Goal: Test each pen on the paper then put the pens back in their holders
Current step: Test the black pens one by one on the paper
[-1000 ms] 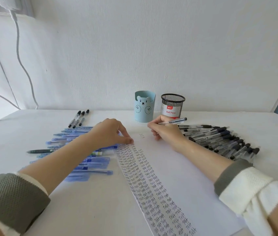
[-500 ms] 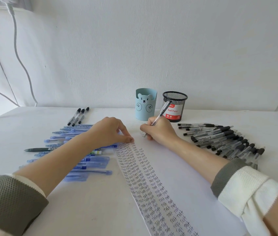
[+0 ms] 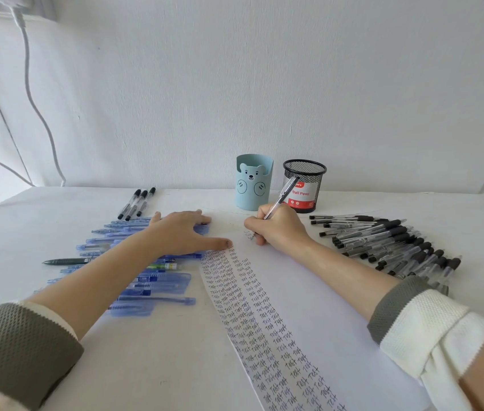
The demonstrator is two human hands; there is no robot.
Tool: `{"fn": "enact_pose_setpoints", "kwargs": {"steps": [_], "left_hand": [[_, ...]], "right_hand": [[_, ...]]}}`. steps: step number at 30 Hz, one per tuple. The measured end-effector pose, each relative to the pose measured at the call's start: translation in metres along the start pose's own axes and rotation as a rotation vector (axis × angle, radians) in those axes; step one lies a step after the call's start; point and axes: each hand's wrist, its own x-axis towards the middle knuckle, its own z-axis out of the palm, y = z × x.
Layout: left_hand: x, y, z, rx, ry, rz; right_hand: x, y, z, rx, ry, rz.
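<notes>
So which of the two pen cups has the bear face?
The light blue cup, standing left of the black mesh cup. The mesh one only carries a red-and-white label.

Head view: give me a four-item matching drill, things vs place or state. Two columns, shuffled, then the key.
Column one
1. bear holder
2. mesh holder
3. black-grip pens
4. left hand

Column two
A. black, labelled Ball Pens, at the back of the table
B. fingers straight, thumb tip touching the paper
C. light blue, left of the other holder
D. heaped on the table, right of the paper

Pairs: 1-C, 2-A, 3-D, 4-B
</notes>
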Motion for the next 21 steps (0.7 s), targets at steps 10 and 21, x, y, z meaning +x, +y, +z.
{"fn": "enact_pose_setpoints", "kwargs": {"steps": [10, 21], "left_hand": [[-0.0016, 0.0031, -0.0018, 0.017, 0.002, -0.004], [-0.0006, 0.0015, -0.0008, 0.007, 0.009, 0.004]], "right_hand": [[-0.0004, 0.0005, 0.0002, -0.007, 0.017, 0.001], [0.0001, 0.0009, -0.0002, 0.013, 0.003, 0.007]]}}
